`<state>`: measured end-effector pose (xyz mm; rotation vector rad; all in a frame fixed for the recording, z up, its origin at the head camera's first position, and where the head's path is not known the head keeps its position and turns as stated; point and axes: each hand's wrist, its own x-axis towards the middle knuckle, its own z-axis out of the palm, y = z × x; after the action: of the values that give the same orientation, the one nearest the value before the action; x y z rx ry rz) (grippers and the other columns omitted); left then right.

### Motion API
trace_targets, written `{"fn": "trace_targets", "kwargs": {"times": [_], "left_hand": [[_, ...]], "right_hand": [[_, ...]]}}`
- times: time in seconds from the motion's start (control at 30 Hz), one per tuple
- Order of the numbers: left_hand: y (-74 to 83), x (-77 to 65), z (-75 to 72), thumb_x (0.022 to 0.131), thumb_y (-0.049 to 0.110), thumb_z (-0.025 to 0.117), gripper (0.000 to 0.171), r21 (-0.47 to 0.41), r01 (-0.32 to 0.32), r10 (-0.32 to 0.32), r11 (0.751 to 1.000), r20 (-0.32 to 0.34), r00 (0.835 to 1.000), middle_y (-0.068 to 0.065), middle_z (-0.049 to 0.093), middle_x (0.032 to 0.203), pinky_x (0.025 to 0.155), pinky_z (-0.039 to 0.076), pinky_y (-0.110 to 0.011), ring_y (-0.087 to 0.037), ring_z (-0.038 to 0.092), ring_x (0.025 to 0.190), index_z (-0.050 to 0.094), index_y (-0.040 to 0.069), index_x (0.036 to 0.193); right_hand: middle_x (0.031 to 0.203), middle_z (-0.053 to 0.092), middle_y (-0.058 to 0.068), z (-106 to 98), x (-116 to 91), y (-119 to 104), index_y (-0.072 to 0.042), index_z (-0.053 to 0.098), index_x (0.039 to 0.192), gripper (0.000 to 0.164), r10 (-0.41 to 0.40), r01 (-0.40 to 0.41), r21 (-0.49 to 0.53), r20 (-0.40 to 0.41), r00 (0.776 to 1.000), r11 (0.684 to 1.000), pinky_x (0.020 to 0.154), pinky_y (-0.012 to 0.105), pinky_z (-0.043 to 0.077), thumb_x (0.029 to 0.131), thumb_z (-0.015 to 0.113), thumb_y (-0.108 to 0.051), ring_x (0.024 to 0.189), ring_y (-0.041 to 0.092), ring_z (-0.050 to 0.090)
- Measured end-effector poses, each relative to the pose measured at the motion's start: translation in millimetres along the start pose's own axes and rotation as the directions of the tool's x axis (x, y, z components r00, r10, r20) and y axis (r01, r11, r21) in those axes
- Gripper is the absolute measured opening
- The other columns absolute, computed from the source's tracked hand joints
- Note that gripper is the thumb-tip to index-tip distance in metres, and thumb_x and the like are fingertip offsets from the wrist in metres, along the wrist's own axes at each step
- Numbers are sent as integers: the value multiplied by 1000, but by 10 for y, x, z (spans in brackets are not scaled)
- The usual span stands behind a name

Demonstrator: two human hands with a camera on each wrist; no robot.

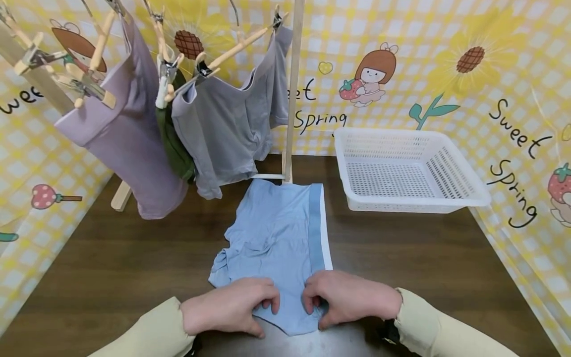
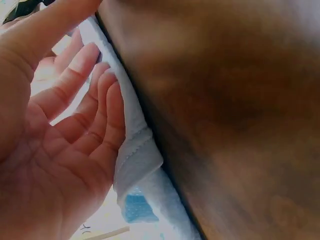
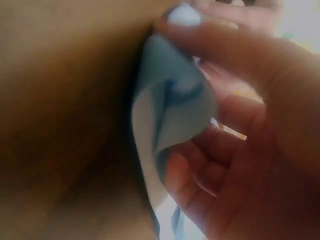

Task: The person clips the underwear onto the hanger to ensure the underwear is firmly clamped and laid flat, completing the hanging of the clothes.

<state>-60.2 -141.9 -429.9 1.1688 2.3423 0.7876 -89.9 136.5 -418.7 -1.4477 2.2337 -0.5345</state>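
Observation:
Light blue boxer briefs (image 1: pixel 276 228) lie spread on the dark table, their darker, white-edged waistband (image 1: pixel 317 223) toward the right. My left hand (image 1: pixel 236 305) rests at the near left edge of the cloth. In the left wrist view its bent fingers (image 2: pixel 112 110) lie along the fabric, with the thumb apart. At the near end of the waistband, my right hand (image 1: pixel 345 300) holds the corner with curled fingers. The right wrist view shows the folded blue and white cloth (image 3: pixel 175 95) raised between thumb and fingers.
A white perforated basket (image 1: pixel 412 204) stands at the back right. Behind and left, a wooden rack (image 1: pixel 292 99) carries a purple garment (image 1: pixel 134 129), a grey garment (image 1: pixel 223 129) and a dark green garment (image 1: pixel 174 144) on clip hangers. Patterned yellow cloth (image 1: pixel 504 39) surrounds the table (image 1: pixel 401 248).

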Motion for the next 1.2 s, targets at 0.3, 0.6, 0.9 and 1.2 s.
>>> {"fn": "trace_targets", "kwargs": {"times": [0.3, 0.6, 0.9, 1.2], "left_hand": [[59, 97, -101, 107, 16, 54, 10, -143, 40, -84, 989, -313, 946, 6, 61, 108, 87, 50, -33, -9, 58, 100, 58, 17, 116], [162, 455, -27, 80, 52, 85, 88, -93, 199, -219, 975, -493, 842, -2, 55, 128, 98, 36, -48, -18, 52, 117, 38, 16, 146], [-140, 445, -249, 80, -1, 61, 37, 269, 266, 0, 926, -703, 711, -6, 61, 109, 80, 49, -43, -26, 58, 99, 58, 7, 116], [-154, -38, -760, 91, -1, 53, 25, 135, 240, -113, 961, -600, 792, 8, 54, 70, 57, 45, -33, -9, 45, 55, 66, 18, 101]], "right_hand": [[75, 46, -12, -205, -51, 131, -18, 61, 95, 18, 143, -50, 365, -234, 962, 930, 67, 22, 44, 109, 50, -16, 69, 4, 48], [83, 46, 7, -318, 18, 225, -1, 58, 101, 26, 449, -47, 741, -355, 820, 670, 72, 28, 38, 111, 43, -19, 83, 22, 50], [74, 44, 5, -473, -50, 263, 2, 57, 102, 26, 473, 35, 763, -436, 766, 646, 62, 24, 38, 111, 45, -20, 66, 16, 46], [80, 50, 3, -556, -143, 310, -7, 64, 99, 18, 340, 7, 634, -425, 839, 773, 68, 27, 41, 108, 50, -14, 78, 18, 51]]}}
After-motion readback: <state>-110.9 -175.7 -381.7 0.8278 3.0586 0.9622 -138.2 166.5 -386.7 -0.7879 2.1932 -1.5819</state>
